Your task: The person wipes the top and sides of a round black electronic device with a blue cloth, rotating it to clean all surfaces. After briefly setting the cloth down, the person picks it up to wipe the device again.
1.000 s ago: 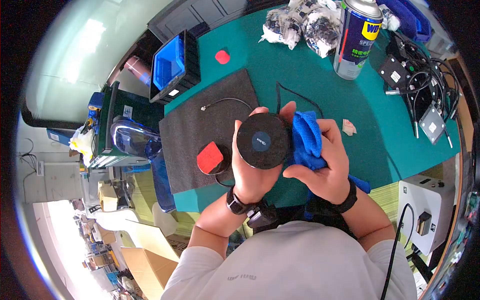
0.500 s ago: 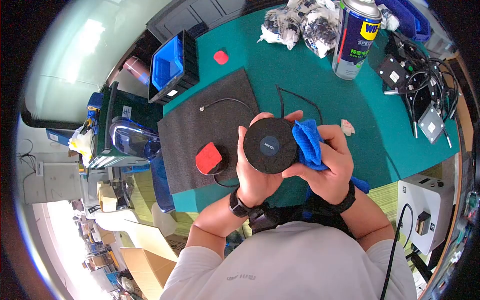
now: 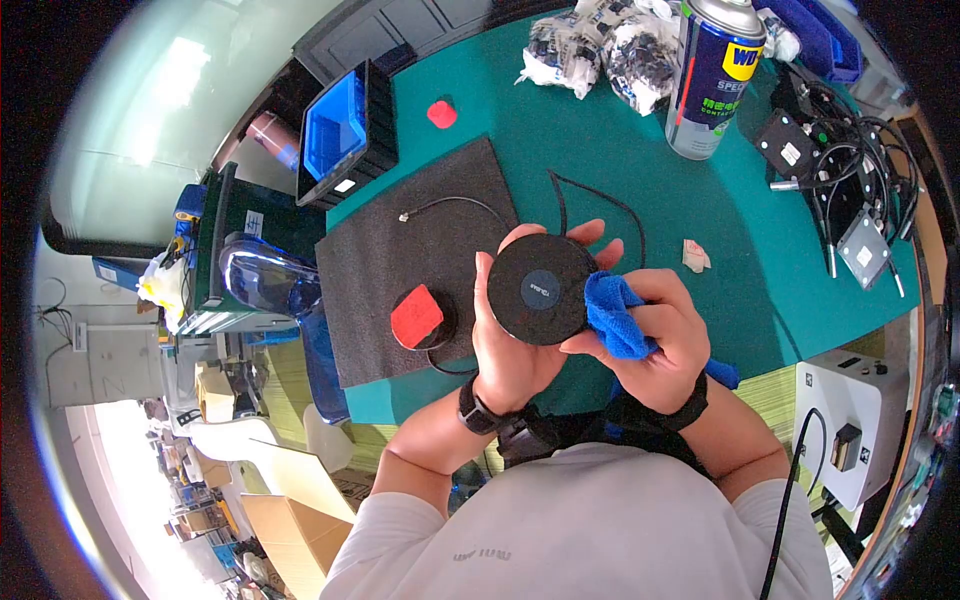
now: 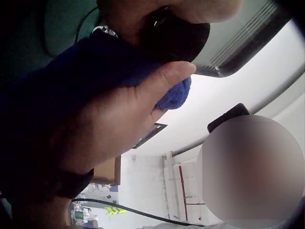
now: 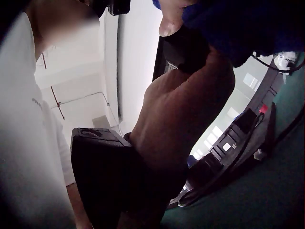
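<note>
In the head view my left hand (image 3: 508, 355) holds a round, flat black device (image 3: 510, 290) from below and the sides, its face with a small printed centre label turned up. My right hand (image 3: 672, 345) pinches a bunched blue cloth (image 3: 617, 315) against the device's right edge, thumb tip close to the lower rim. The left wrist view has the cloth (image 4: 109, 62) and my right hand (image 4: 109, 126) below the dark device (image 4: 183, 40). From the right wrist, my left hand (image 5: 190, 95) supports the device's shadowed underside.
A dark mat (image 3: 370, 260) carries a second round piece with a red top (image 3: 418, 317) and a thin cable. Behind stand a blue-lined black bin (image 3: 385, 150), wrapped bundles (image 3: 560, 60) and a spray can (image 3: 700, 110). Cabled modules (image 3: 865, 245) lie right; a black cable (image 3: 605, 188) loops beyond my hands.
The device and left hand have shifted slightly right and down. My right hand has moved lower, and the cloth has slid down the device's right edge and is more bunched.
</note>
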Action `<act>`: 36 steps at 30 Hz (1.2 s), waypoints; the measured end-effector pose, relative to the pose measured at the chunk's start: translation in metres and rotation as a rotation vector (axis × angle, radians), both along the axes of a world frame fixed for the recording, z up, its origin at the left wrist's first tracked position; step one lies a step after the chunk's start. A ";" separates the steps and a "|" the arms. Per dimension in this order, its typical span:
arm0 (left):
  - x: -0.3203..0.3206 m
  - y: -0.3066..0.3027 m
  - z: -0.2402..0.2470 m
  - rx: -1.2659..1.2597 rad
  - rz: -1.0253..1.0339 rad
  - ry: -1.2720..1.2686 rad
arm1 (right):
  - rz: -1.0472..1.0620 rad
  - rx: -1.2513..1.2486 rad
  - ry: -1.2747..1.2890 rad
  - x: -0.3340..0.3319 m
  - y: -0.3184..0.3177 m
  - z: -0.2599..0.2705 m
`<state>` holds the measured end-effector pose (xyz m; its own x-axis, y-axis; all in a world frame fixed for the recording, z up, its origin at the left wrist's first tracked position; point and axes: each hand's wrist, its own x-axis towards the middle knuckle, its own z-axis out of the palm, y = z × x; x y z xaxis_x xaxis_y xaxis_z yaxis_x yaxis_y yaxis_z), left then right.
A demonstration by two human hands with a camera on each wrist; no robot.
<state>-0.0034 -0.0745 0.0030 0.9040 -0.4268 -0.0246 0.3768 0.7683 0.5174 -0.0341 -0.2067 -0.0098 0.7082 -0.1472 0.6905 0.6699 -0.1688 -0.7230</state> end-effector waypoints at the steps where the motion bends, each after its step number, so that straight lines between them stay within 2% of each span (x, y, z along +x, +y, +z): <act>1: 0.000 0.000 0.000 0.009 0.006 -0.001 | 0.000 0.001 0.000 0.000 0.000 0.000; 5: 0.000 0.002 0.001 0.038 0.000 -0.012 | -0.059 -0.094 0.069 -0.001 -0.003 0.001; 7: -0.001 0.008 -0.001 0.194 0.052 0.017 | -0.078 -0.114 0.123 0.001 -0.004 -0.002; 10: 0.001 0.013 -0.009 0.218 0.053 0.053 | 0.016 -0.037 0.109 0.007 -0.004 -0.006; 13: 0.003 0.014 -0.011 0.090 -0.009 -0.007 | 0.049 0.004 0.122 0.007 -0.004 -0.002; 15: 0.001 0.007 0.000 0.102 0.002 0.006 | 0.103 0.105 0.264 0.006 -0.004 -0.002; 18: 0.001 0.002 0.003 0.089 0.014 0.006 | 0.052 -0.024 0.171 0.002 -0.006 -0.002; 23: 0.001 0.002 0.001 0.038 -0.002 -0.023 | 0.072 0.013 0.192 -0.002 -0.004 -0.003; 25: 0.000 -0.001 0.005 0.109 0.052 -0.008 | 0.070 0.019 0.193 -0.001 -0.004 -0.002; 27: 0.000 0.006 -0.002 0.085 0.052 0.005 | 0.090 0.111 0.270 0.002 -0.003 0.002; 31: 0.001 0.008 -0.005 0.105 0.059 0.021 | 0.160 0.046 0.274 0.006 -0.007 -0.003; 34: 0.000 0.005 0.002 0.083 0.060 0.054 | 0.146 0.117 0.230 0.006 -0.004 -0.005; 36: 0.001 0.006 0.000 0.071 0.055 0.048 | 0.241 0.260 0.300 0.004 -0.006 -0.004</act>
